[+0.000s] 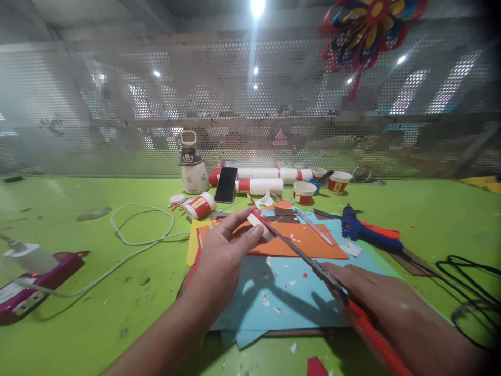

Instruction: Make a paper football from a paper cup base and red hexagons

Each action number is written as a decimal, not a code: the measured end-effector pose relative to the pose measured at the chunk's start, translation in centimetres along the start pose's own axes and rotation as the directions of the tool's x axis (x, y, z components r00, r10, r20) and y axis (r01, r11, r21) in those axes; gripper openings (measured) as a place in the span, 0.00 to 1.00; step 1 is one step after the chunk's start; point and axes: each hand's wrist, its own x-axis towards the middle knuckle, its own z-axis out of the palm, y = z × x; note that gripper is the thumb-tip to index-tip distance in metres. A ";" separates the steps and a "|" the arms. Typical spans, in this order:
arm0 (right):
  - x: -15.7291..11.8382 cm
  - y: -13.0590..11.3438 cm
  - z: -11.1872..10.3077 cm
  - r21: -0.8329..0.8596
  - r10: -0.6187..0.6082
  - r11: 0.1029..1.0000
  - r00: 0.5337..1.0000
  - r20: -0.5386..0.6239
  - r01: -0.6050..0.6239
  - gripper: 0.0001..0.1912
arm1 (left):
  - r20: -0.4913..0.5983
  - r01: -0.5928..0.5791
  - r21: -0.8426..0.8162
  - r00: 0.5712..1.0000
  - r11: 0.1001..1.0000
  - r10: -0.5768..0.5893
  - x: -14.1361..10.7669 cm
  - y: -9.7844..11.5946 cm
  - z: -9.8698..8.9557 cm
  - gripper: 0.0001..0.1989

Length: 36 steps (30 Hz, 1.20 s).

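Observation:
Between the thumb and fingers of my left hand (225, 248) is a small red-and-white paper piece (256, 225), held above the coloured sheets. My right hand (385, 292) grips scissors (366, 329) with red handles. Their blades point up and left, and the tips meet the paper piece's edge; I cannot tell how far apart the blades are. Beneath both hands lie a light blue sheet (282, 303) strewn with small red and white scraps and an orange sheet (313, 242). A white pen-like stick (315, 227) rests on the orange sheet.
Right of the sheets lies a blue glue gun (368, 235) with a black cord. At the back are paper cups (304, 192), stacked cups lying sideways (260, 186), a phone (226, 184) and a bottle (194, 172). A purple power strip (43, 287) with a white cable occupies the left.

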 end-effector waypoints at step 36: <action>0.7 -0.8 -1.0 -0.033 -0.045 0.998 0.999 -0.002 0.045 0.18 | 0.018 0.028 -0.097 0.999 0.995 -0.026 0.2 0.2 0.2 0.11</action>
